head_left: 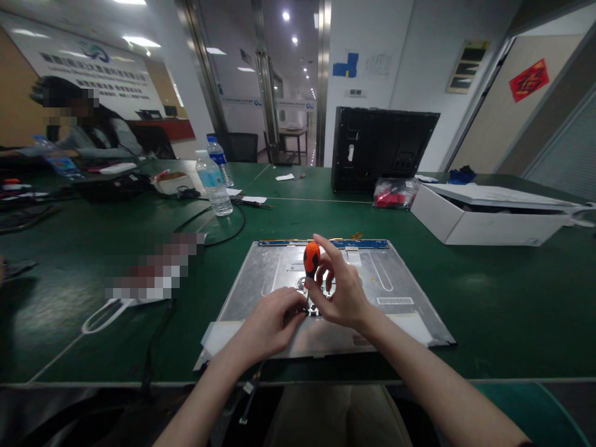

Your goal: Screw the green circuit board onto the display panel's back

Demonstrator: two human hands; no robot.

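A flat silver display panel lies face-down on the green table, a blue circuit strip along its far edge. My right hand grips an orange-and-black screwdriver, which stands nearly upright with its tip down at a small dark bracket near the panel's middle. Beside the screwdriver's tip, my left hand has its thumb and fingers pinched together at the bracket. Whatever sits between those fingertips is hidden. Parts of a small circuit board show behind my fingers.
A white box stands at the right, near a black monitor and a bagged red item. Water bottles and a black cable are at the left. Another person sits at the far left.
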